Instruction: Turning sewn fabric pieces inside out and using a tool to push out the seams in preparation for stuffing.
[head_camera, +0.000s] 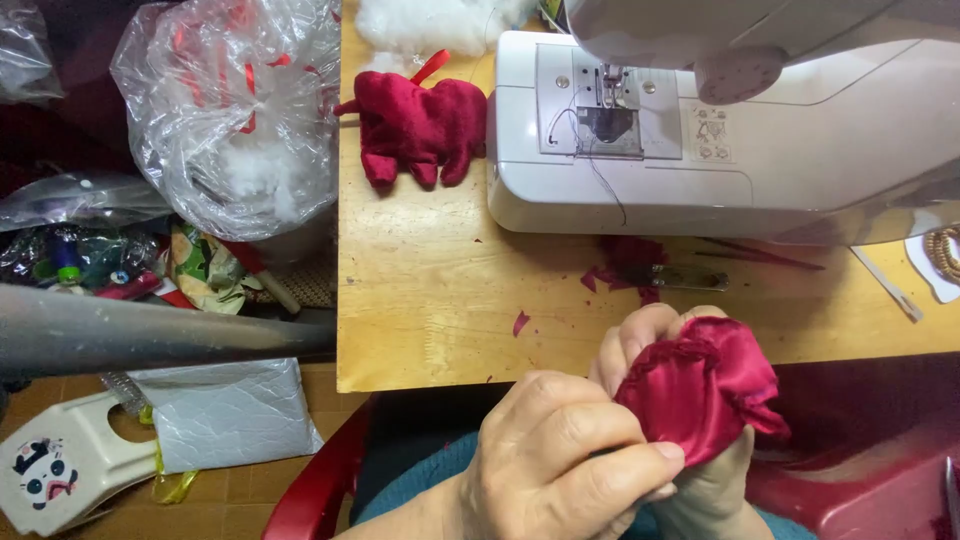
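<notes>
**Both hands working a red satin piece at the desk edge**

Closest to the lens, the left hand is pinching the red satin piece between thumb and fingers, clamped on its near-left edge. Behind it, the right hand is cupping the piece from underneath, fingers curled shut around the fabric. The piece is sitting above the lap, just off the wooden desk, its bulk lying to the right of the left hand. Farther back, the white sewing machine is standing idle. A stuffed red fabric shape is lying left of it.

Bright even light, soft shadows, sharp
</notes>
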